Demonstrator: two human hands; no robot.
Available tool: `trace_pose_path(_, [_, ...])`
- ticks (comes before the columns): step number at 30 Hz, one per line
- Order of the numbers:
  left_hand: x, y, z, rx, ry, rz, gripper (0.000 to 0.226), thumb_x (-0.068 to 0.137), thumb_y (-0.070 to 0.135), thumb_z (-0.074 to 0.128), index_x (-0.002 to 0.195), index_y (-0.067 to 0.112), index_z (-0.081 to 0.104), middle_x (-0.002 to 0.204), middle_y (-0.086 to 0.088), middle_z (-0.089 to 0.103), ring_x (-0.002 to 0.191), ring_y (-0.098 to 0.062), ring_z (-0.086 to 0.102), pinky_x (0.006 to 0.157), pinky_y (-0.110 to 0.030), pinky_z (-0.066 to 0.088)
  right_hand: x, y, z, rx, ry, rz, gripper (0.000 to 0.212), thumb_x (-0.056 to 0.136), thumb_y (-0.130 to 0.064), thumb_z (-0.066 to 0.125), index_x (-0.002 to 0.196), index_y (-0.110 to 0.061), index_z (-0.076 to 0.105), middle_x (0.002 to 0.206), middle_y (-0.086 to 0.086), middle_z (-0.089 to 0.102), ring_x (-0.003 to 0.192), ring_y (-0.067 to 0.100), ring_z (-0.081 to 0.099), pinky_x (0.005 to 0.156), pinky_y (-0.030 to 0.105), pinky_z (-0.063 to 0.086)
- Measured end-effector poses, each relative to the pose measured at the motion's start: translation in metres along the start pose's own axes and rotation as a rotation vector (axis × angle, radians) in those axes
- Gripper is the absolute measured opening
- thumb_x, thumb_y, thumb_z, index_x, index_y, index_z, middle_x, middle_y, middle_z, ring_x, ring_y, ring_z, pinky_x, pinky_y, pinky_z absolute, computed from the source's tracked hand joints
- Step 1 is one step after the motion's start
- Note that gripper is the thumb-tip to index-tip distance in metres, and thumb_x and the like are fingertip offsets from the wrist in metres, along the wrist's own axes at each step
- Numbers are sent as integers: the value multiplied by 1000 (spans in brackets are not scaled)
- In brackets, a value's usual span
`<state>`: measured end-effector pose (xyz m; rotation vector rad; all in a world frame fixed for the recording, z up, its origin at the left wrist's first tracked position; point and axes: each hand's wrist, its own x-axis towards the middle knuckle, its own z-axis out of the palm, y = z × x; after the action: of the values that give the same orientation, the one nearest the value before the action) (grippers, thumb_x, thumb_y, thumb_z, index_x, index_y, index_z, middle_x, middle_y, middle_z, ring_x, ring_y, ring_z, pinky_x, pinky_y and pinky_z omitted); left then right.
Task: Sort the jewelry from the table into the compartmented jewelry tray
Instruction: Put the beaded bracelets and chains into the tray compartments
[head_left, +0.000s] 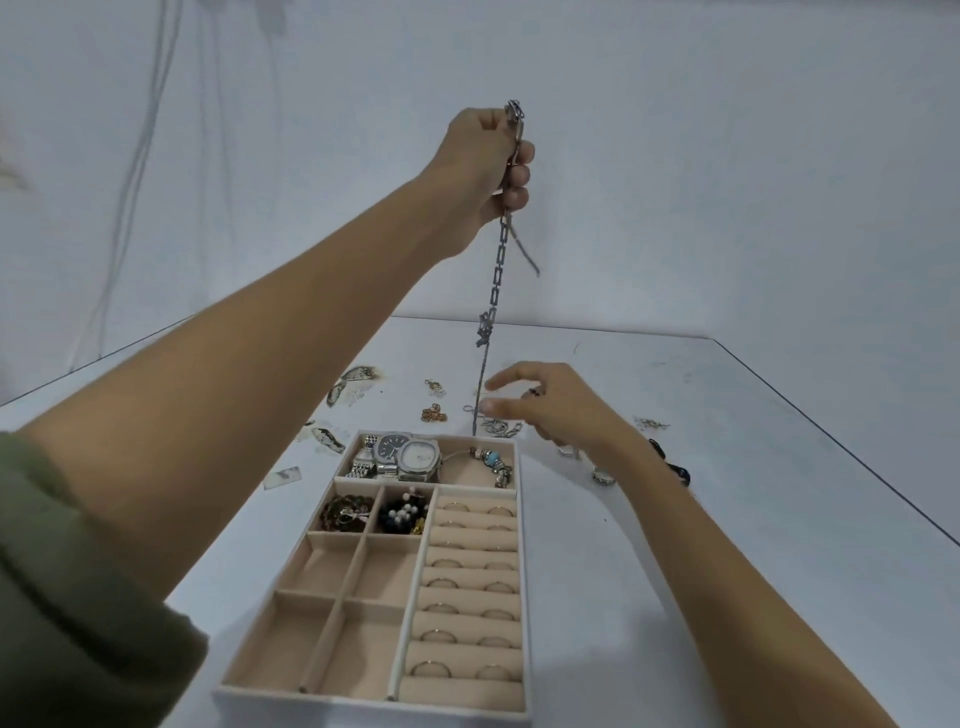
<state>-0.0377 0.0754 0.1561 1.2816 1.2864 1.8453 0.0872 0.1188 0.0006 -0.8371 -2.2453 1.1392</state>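
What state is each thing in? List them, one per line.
Left hand: raised, gripping the chain.
Chain: hanging down toward the table.
Right hand: open, fingers spread low over the table.
Tray: partly filled; four near-left compartments empty.
Watches: lying in the far compartment.
Rings: slotted in the right column.

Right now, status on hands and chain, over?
Left hand grips silver chain, raised high, tail dangling toward table. Right hand open beside tail. Loose pieces lie beyond tray.
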Motion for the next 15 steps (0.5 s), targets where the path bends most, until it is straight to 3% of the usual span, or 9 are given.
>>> trace_pose_path(3, [0,-2,-3,-7,3,-9,30,101,7,31,73,16,36,69,-1,44,47,-9,35,42,-19,30,6,3,14,-27,23,-72,16,83,-23,73,95,-12,74,64,-10,59,39,-4,43,45,6,31])
trace_pose_path(6, [0,-6,-5,1,11,-7,30,100,4,29,73,16,34,69,-2,43,46,-9,33,41,-19,26,12,6,21,-56,104,-91,11,83,-24,72,84,-14,76,71,5,68,51,6,45,56,20,39])
trace_pose_path(9, [-5,-14,-8,67,-11,-27,32,98,1,28,71,17,36,68,-2,44,41,-7,33,41,-18,22,16,4,18,-33,260,-123,7,81,-28,72,80,-22,77,73,-4,71,61,13,54,66,33,46])
trace_pose_path(15, [-25,-52,-11,338,-133,-149,12,96,14,45,88,12,54,72,0,49,47,-8,32,42,-17,26,14,-10,-3,10,500,-202,10,84,-27,67,80,-30,75,64,-8,69,65,8,63,65,28,46])
